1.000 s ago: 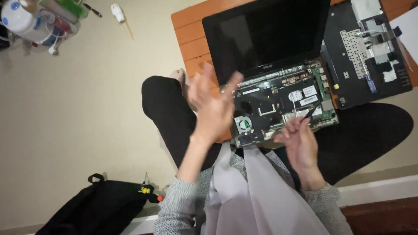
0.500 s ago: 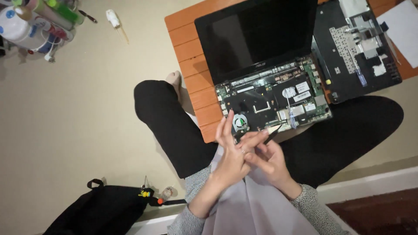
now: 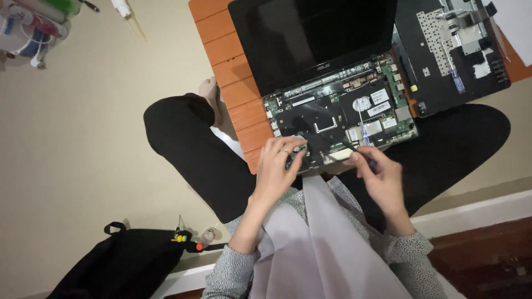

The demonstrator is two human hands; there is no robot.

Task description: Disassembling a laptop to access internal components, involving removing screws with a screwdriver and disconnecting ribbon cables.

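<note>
An opened laptop (image 3: 338,105) lies on a low wooden table (image 3: 233,83), its dark screen folded back and its bare circuit board showing. My left hand (image 3: 280,169) rests on the board's near-left corner, fingers over the fan area. My right hand (image 3: 377,174) grips a thin dark tool (image 3: 350,148), whose tip points at the board's near edge. Whether the left hand pinches anything I cannot tell.
The removed black keyboard cover (image 3: 449,50) lies to the right of the laptop with a blue-handled screwdriver (image 3: 455,77) on it. My crossed legs in black sit under the table. A black bag (image 3: 122,266) lies on the floor at the lower left; bottles (image 3: 27,27) stand at the upper left.
My left hand came down from a raised, open pose onto the board's near-left corner. My right hand stayed near the front edge with the tool.
</note>
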